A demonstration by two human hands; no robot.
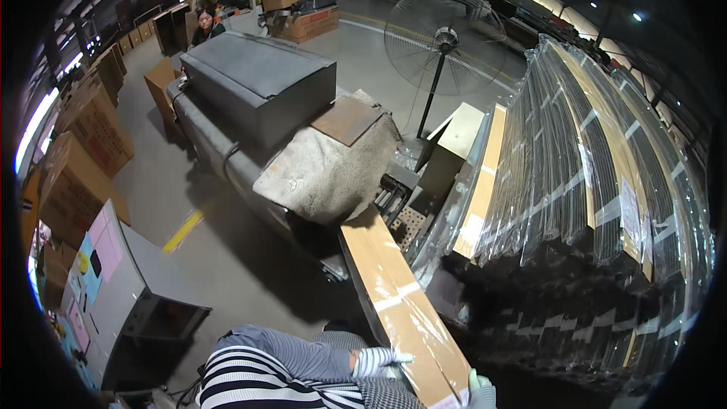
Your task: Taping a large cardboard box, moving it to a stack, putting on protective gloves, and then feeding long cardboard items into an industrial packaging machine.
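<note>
A long, narrow cardboard pack (394,280) in shiny clear film, with a white band across it, slopes toward me. Its far end goes under a grey cloth flap (326,174) on a machine, so that end is hidden. My left hand (385,361), in a glove with a striped cuff, grips the pack's left edge, fingertips over the top. At the near right corner, my right hand (480,392), in a pale glove, holds the other edge with its thumb up. The undersides of both hands are out of sight.
The grey machine housing (257,83) stands ahead, with a brown plate (347,121) on the cloth. Film-wrapped long packs (560,159) are stacked at right. A pedestal fan (445,39) stands behind. At left are a grey cabinet (159,257) and cartons (83,189); a person (204,26) is far off.
</note>
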